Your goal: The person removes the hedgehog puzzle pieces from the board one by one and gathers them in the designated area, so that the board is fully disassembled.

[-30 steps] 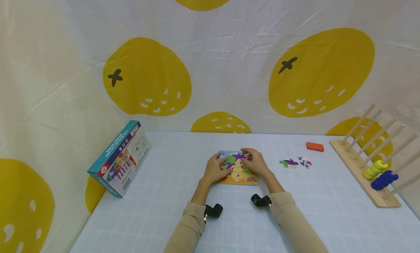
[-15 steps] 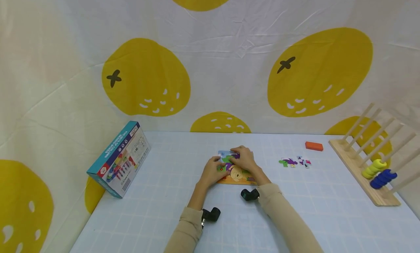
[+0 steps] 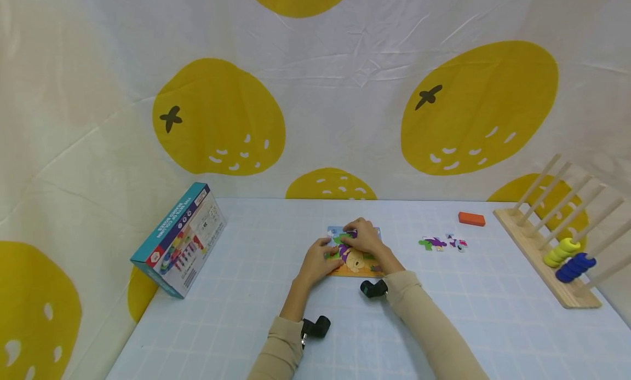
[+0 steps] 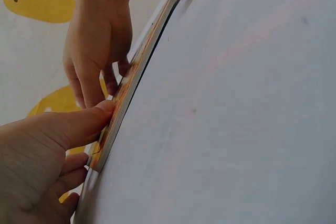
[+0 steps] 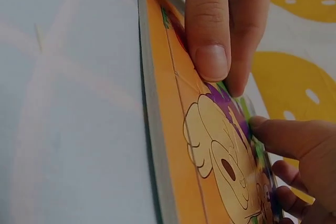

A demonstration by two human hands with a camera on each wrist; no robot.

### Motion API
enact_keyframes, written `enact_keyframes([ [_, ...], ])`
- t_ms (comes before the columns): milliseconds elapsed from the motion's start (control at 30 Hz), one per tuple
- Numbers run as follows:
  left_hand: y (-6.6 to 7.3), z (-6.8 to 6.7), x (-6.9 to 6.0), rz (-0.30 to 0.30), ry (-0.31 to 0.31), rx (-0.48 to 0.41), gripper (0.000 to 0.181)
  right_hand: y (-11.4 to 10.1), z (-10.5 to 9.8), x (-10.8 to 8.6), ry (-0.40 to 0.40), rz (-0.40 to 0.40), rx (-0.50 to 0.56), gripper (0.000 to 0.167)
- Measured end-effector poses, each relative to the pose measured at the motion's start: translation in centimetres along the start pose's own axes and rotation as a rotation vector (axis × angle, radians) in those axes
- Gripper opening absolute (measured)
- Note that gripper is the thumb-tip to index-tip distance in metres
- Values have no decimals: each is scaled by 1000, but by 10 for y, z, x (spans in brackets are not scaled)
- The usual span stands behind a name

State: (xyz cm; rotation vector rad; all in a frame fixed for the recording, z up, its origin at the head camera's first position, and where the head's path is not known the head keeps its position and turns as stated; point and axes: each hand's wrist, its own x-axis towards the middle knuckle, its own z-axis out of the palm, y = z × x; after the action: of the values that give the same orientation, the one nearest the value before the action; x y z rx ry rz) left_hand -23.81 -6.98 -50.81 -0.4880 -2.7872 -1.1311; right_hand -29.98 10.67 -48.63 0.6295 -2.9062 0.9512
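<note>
A wooden jigsaw puzzle point(image 3: 362, 266) with an orange border and a cartoon animal lies flat on the table. My left hand point(image 3: 316, 263) grips its left side, thumb on the picture and fingers at the edge, as the left wrist view shows. Over the upper part, my right hand point(image 3: 366, 239) has bent fingers and thumb around a purple-and-green puzzle piece point(image 3: 352, 234), mostly covered by the hand. In the right wrist view, the right thumb point(image 5: 270, 129) touches the picture near the purple area. Several loose puzzle pieces point(image 3: 436, 244) lie to the right.
An orange-red block point(image 3: 471, 219) lies behind the loose pieces. At the far right stands a wooden peg rack point(image 3: 522, 232) with yellow rings point(image 3: 562, 253) and blue rings point(image 3: 575, 268). A teal-and-white toy box point(image 3: 179, 237) stands at the left, and a patterned cloth hangs behind.
My right hand has moved left across the puzzle, from its upper right corner toward the upper middle. My left hand has shifted slightly left and stays at the puzzle's left side.
</note>
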Motion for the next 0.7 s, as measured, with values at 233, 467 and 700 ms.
enact_keyframes([
  [233,-1,0,-1,20,14,-9,36,0,-5,3,-63,20,13,34],
  [467,0,-1,-3,-1,5,-31,37,-2,-7,6,-104,46,-12,35],
  [700,1,0,-3,-9,7,-52,36,-2,-5,7,-76,67,24,34],
])
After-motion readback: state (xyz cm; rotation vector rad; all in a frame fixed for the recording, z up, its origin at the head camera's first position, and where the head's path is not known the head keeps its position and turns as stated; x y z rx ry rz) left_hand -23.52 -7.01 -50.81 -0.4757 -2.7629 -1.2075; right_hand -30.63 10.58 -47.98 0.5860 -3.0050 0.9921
